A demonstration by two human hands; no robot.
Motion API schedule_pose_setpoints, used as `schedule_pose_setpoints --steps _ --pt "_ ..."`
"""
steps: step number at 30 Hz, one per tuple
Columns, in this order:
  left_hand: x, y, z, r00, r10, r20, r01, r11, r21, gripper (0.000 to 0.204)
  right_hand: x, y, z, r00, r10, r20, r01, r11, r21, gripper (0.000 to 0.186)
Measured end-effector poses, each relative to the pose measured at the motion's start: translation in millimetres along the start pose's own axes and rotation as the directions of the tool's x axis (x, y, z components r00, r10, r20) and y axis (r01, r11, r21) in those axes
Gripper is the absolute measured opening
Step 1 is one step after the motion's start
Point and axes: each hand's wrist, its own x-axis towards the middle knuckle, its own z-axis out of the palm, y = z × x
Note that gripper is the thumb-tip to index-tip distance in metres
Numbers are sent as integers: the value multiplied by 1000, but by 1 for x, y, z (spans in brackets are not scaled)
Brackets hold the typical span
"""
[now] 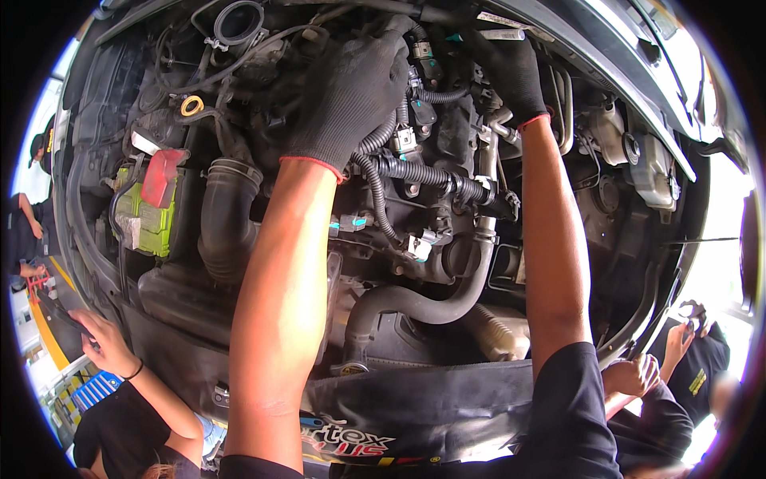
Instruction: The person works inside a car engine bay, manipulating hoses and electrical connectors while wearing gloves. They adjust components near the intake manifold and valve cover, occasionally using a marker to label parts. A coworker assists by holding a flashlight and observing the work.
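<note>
A vehicle's bay (614, 239) is being shown from above, with the engine (455, 136) being framed in its middle, under and between two arms. Its near edge is being draped by a dark cover (447, 407). The left arm (279, 311) is being held nearly straight, bare from sleeve to glove, and is being angled forward and slightly rightward over the engine. The right arm (554, 231) is being stretched forward, leaning a little inward toward the far side. Between them, near the cover, a curved grey hose (399, 299) is being left in plain sight, and a ribbed harness (431, 174) is being seen farther in. Well to the left, a green battery (159, 231) is being lit brightly. The left hand (359, 88), gloved in black, is being kept back-up beside the harness, its fingers being pointed away; how far they are being opened, and whether anything is being gripped, cannot be told. The right hand (511, 76), likewise gloved, is being turned inward, its fingers being lost in shadow; its opening and hold cannot be told. A pale rod (504, 34) is being seen just beside it.
</note>
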Motion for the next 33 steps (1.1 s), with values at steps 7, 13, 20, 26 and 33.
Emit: schedule_pose_setpoints --steps 7,13,20,26,33 --pt "-1 4 -5 1000 2 3 -2 996 89 28 -2 -1 -1 1000 17 18 -20 979 203 30" --pt "1 1 -2 998 48 -28 -44 990 132 27 -3 20 -1 999 14 47 -27 955 296 28" --pt "-1 5 -5 1000 10 -7 -9 994 107 31 4 6 -1 983 -186 0 186 983 10 13" --pt "-1 5 -7 999 -22 27 19 994 108 31 0 -4 3 980 -187 63 197 931 -306 27" --pt "0 6 -11 992 -88 93 79 993 89 29 11 -7 6 963 -269 14 267 946 -182 13"
